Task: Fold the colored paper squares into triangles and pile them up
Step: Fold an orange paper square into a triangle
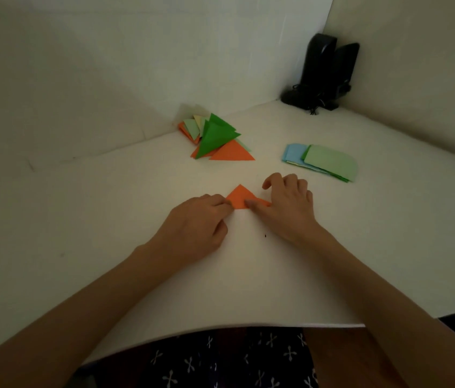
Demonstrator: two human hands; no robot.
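left grip (pixel 201 217): the left hand lies knuckles up on the bench, its fingers curled together and clamped at their tips on the left corner of the orange triangle
right grip (pixel 286 204): the right hand rests over the right corner of the same triangle; the thumb lies flat along the paper's near edge, the other fingers arch loosely apart beyond it and clamp nothing
orange triangle (pixel 238 196): folded, lying flat between the two hands, apex pointing away from the person, long edge nearest them
folded pile (pixel 215 135): loose heap of triangles well behind the hands near the back wall; dark green ones on top, an orange one sticking out at the front right, pale green and pale yellow pieces at the back left
unfolded stack (pixel 323 162): paper squares to the right of the pile, apart from it; pale green on top, blue showing at the left
bench (pixel 109 219): white, set into a corner of pale walls
black object (pixel 324 74): standing upright in the far right corner with a cord at its base; what it is I cannot tell
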